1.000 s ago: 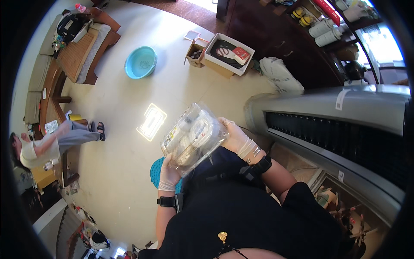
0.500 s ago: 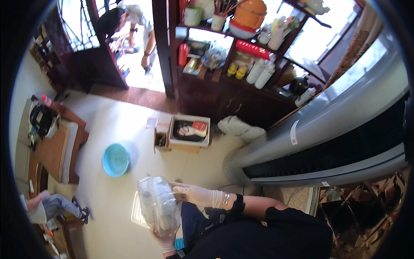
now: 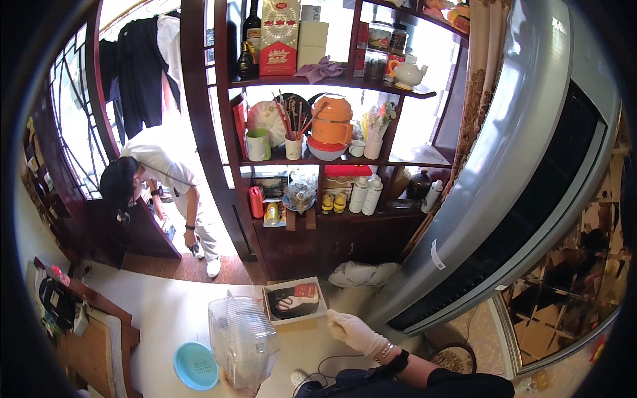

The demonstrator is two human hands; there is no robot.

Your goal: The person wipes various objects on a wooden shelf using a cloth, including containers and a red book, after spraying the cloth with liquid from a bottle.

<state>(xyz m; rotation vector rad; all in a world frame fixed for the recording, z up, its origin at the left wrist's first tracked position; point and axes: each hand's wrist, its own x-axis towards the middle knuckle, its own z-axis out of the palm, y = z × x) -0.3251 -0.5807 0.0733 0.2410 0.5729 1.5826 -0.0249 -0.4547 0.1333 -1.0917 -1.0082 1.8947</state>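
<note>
Here's the clear plastic container [image 3: 242,339], up in the air at the front of the scene, tilted, its ribbed side catching the light so that I can't make out what's inside. The left hand [image 3: 233,386] has it at the lower edge, clamped on there by the look of it, though most of that hand is hidden and I can't tell how firm the hold is. The right hand [image 3: 358,333], gloved, is well apart from it, fingers curled in, nothing seen in them. I'd call that container light, thin-walled and springy, apt to dent or crack under a hard pinch and a bit slick against a glove; best taken by the rim or two opposite corners, with a palm underneath. Below it spreads a pale, smooth floor [image 3: 149,295] with a shine, and the blue basin [image 3: 194,370] sits there, its right side close to the container in this view. Just behind is a white carton [image 3: 300,320] with a black cable [image 3: 279,302] and a red card [image 3: 306,292] in it. Farther out, a dark wooden cabinet [image 3: 298,251] carries an orange jug [image 3: 332,119] and a teapot [image 3: 409,74]; a tall silver air conditioner [image 3: 458,192] looms right, and a co-worker [image 3: 162,156] bends by the dark door [image 3: 142,229].
</note>
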